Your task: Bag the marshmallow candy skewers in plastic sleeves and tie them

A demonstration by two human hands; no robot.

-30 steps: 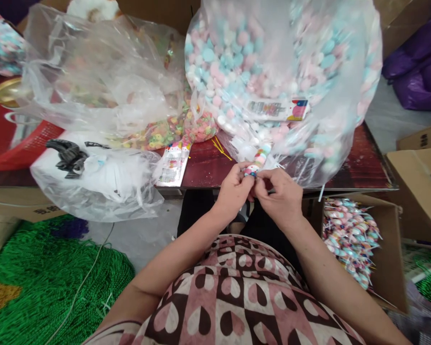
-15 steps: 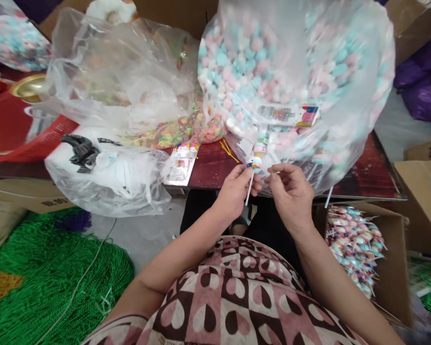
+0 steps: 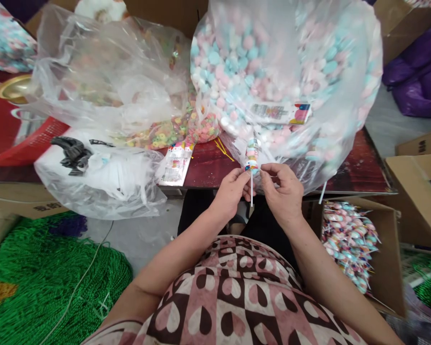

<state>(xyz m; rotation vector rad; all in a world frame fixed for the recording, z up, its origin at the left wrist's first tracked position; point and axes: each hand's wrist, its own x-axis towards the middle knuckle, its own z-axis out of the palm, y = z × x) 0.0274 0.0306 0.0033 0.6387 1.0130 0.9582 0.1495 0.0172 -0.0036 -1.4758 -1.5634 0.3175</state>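
My left hand (image 3: pixel 232 189) and my right hand (image 3: pixel 283 191) meet at the front edge of a dark red table (image 3: pixel 208 167), fingers pinched together. Between them stands a marshmallow skewer (image 3: pixel 252 153), pastel pieces stacked on a white stick (image 3: pixel 251 191) that points down between my hands. Both hands pinch it near the lowest piece. Just behind it lies a big clear bag of pink, blue and white marshmallows (image 3: pixel 273 72).
A clear bag of coloured ring candies (image 3: pixel 158 134) and a crumpled bag (image 3: pixel 104 76) lie at the left. A white-filled bag (image 3: pixel 100 177) overhangs the table. A cardboard box of finished skewers (image 3: pixel 348 239) stands at my right. Green cord (image 3: pixel 39 278) lies on the floor.
The skewer has turned from tilted to upright, and its stick now hangs straight down between my hands. My right hand has closed in on it again.
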